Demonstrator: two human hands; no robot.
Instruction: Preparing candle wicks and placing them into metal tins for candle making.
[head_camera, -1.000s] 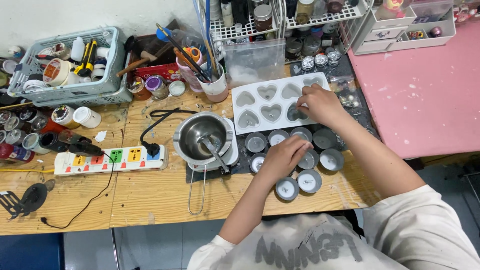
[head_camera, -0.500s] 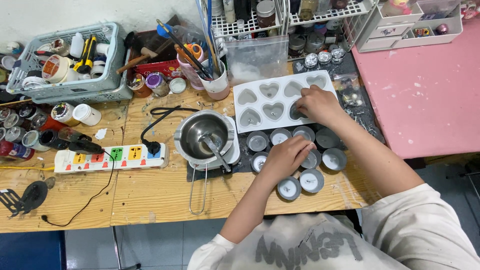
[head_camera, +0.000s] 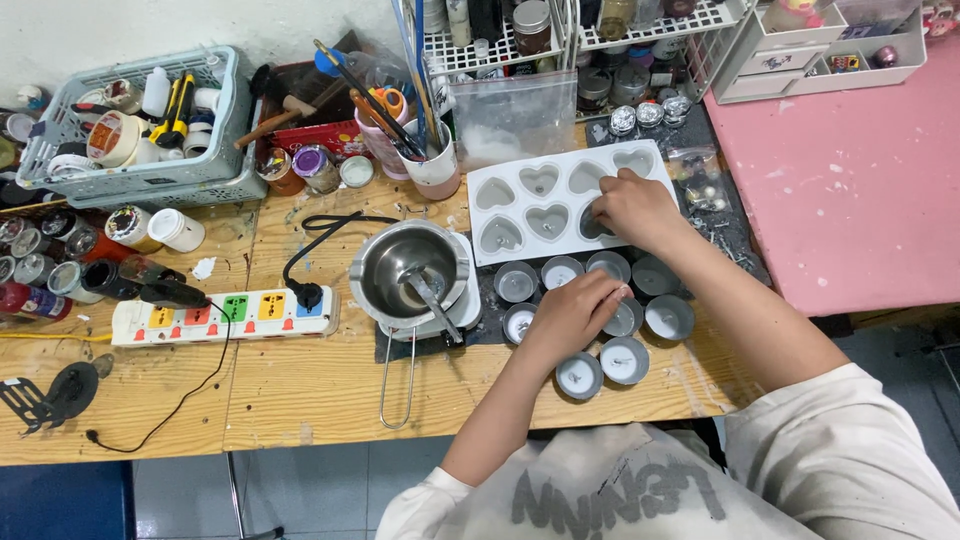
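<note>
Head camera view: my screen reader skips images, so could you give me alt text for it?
A person's right hand reaches into a white heart-shaped mould tray while the left hand rests on small round tins on a wooden workbench. A metal melting pot and a white power strip lie to the left.

We reach our right hand (head_camera: 632, 208) farthest forward, fingers curled down; our left hand (head_camera: 572, 313) lies just behind it, palm down, seemingly loosely closed, forearms nearly parallel.
</note>
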